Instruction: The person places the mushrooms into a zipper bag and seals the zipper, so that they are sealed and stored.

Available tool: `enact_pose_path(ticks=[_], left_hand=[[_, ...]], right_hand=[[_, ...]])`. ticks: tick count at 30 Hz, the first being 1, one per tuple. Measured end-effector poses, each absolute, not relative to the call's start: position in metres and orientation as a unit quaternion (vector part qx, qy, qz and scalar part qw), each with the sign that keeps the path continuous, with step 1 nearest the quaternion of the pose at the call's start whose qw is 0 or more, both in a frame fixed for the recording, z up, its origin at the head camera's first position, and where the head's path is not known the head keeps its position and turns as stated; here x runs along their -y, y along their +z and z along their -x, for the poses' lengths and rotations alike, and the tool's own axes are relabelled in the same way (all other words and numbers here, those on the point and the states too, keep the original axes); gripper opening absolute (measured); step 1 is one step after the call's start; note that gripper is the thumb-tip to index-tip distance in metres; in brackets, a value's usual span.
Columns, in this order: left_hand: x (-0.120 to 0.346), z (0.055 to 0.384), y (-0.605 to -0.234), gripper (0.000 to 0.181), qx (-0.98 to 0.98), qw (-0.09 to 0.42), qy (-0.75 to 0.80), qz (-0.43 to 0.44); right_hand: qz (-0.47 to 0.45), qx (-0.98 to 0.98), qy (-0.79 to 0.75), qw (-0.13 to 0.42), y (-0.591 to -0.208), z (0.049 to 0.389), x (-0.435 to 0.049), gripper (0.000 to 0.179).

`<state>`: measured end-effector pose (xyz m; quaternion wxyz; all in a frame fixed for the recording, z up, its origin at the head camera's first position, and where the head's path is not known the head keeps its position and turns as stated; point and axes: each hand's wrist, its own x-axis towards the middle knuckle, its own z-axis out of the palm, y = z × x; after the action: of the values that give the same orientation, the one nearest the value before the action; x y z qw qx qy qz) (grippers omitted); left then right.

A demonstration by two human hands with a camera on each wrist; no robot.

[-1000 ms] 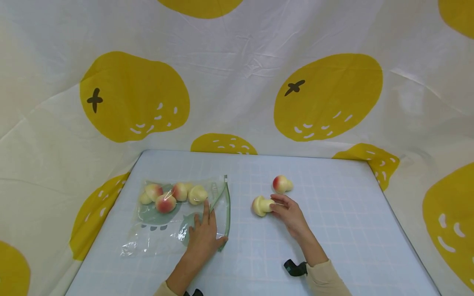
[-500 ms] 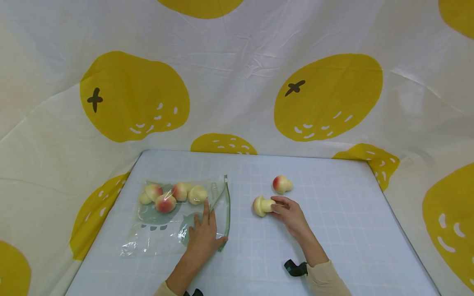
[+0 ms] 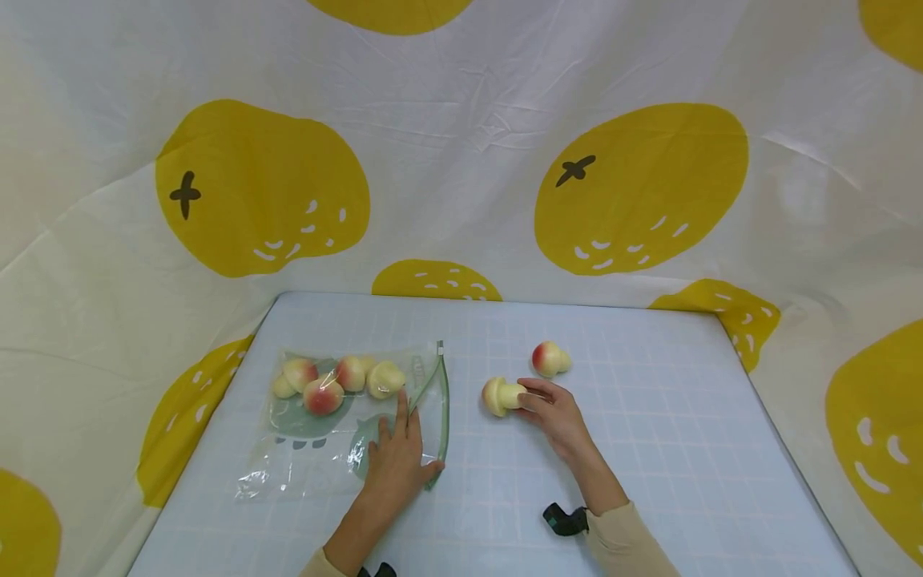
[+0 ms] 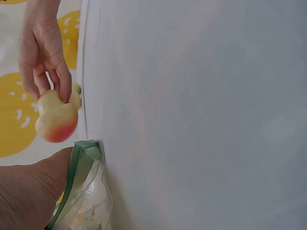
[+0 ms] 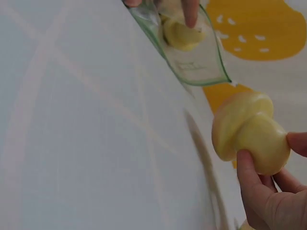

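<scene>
My right hand (image 3: 561,423) pinches a toy mushroom (image 3: 494,397) by its pale stem, its red-blushed cap pointing left. In the right wrist view this mushroom (image 5: 249,132) is above the table, between thumb and fingertips. On the left lies a clear zip bag (image 3: 317,473) with a green-edged mouth facing right. Several toy mushrooms (image 3: 323,397) are inside it. My left hand (image 3: 395,465) rests on the bag near the mouth, fingers spread and fairly straight, thumb at the near end of the green edge. The mouth gapes in the right wrist view.
Another toy mushroom (image 3: 550,360) with a red cap lies on the table beyond my right hand. The table (image 3: 649,481) has a pale checked cloth. A white curtain (image 3: 447,160) with yellow fruit prints hangs around its back and sides.
My right hand has moved slightly left and away from me with the mushroom, closer to the bag's mouth. The left hand and the bag have stayed in place.
</scene>
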<state>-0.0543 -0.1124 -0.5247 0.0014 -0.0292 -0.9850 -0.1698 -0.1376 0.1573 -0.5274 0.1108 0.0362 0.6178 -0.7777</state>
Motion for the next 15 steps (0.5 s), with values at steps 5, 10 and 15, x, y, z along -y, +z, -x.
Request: enact_pose_path(ticks=[5, 10, 15], left_hand=[[0.112, 0.055, -0.526, 0.105, 0.985, -0.004, -0.17, 0.029], [0.112, 0.055, -0.526, 0.105, 0.985, -0.003, -0.17, 0.028], [0.113, 0.055, -0.526, 0.104, 0.985, 0.002, -0.17, 0.03]], right_hand=[[-0.028, -0.611, -0.784, 0.108, -0.528, 0.141, -0.147, 0.038], [-0.021, -0.608, -0.786, 0.107, -0.528, 0.144, -0.137, 0.037], [-0.012, -0.599, -0.793, 0.111, -0.53, 0.148, -0.122, 0.036]])
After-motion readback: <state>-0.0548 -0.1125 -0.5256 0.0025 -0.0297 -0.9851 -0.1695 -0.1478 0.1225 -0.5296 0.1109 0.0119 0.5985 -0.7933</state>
